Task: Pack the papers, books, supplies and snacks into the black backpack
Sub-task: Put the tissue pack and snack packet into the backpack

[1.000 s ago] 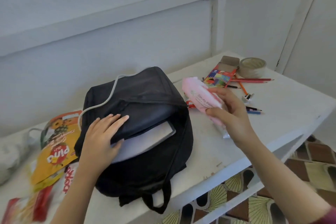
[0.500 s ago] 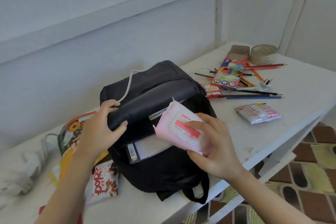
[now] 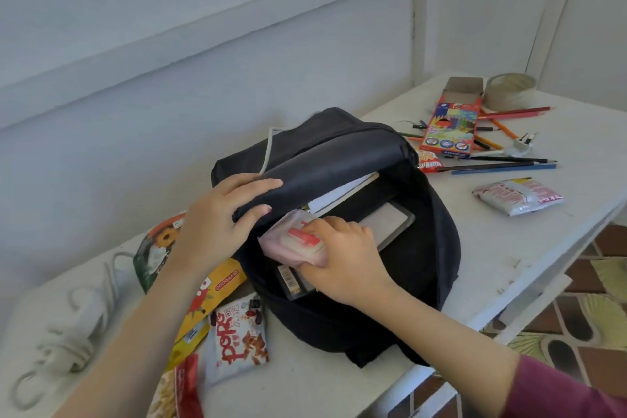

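Lifting the top flap with my left hand keeps the mouth of the black backpack gaping, fingers curled tight over the flap's edge, so my right hand has room to work. That hand is clamped around the pink tissue pack, pressing it down onto the books already inside. Half a second ago the pack was only at the opening; now it sits within the rim. Snack packets beside the bag and the coloured pencil box wait unpacked on the white table.
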`<state>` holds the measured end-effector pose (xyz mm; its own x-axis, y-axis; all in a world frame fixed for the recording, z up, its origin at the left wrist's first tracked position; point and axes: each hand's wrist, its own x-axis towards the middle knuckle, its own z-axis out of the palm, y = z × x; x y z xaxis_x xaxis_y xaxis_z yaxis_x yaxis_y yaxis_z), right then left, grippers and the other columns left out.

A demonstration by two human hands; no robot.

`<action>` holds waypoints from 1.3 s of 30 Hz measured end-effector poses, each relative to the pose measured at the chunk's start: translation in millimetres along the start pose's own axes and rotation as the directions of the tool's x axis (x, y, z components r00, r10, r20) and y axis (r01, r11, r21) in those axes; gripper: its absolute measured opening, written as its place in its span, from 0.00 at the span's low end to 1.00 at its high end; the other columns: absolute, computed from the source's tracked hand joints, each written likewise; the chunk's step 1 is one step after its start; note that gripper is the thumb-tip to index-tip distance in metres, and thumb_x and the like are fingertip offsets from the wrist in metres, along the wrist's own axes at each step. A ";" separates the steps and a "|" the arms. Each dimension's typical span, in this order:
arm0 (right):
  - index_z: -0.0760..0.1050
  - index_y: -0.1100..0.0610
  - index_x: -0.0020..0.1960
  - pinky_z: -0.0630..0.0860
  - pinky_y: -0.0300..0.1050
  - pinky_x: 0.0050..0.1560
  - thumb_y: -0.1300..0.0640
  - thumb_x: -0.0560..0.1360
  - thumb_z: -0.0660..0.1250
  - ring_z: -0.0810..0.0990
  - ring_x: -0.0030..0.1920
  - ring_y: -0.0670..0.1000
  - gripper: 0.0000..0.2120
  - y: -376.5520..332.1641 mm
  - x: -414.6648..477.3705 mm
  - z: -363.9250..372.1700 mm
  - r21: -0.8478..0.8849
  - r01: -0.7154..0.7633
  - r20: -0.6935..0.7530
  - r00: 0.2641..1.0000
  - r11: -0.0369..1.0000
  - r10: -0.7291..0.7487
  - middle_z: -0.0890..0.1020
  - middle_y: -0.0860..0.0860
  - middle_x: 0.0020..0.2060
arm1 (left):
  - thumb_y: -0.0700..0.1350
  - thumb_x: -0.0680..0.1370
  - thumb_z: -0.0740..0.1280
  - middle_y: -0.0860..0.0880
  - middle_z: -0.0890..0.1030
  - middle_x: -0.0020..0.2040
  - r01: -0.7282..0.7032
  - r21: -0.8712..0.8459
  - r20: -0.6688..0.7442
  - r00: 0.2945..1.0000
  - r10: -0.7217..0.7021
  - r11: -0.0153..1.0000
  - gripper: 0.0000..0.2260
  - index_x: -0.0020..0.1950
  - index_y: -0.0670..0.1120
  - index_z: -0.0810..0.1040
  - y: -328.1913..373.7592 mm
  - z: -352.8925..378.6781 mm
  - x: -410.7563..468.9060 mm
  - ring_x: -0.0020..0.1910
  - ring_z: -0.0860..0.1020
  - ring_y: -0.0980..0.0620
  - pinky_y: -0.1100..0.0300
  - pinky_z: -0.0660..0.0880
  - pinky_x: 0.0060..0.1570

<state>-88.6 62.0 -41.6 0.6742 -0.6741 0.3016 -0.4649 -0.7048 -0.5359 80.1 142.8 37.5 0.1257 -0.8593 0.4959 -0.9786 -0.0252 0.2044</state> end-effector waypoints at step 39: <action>0.62 0.57 0.73 0.52 0.47 0.73 0.47 0.79 0.48 0.60 0.74 0.53 0.25 6.3 9.3 16.7 -0.002 0.401 0.211 0.896 0.916 -0.392 0.65 0.54 0.72 | 0.33 0.75 0.64 0.40 0.79 0.48 -0.183 0.191 -0.363 0.900 0.243 0.964 0.17 0.62 0.45 0.77 -25.2 13.4 2.9 0.47 0.77 0.45 0.39 0.68 0.63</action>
<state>-75.7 55.0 -55.3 0.9070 -0.2810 0.3138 -0.1565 -0.9165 -0.3682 102.9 134.1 22.5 -0.0656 -0.5940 0.8018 -0.9978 0.0356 -0.0553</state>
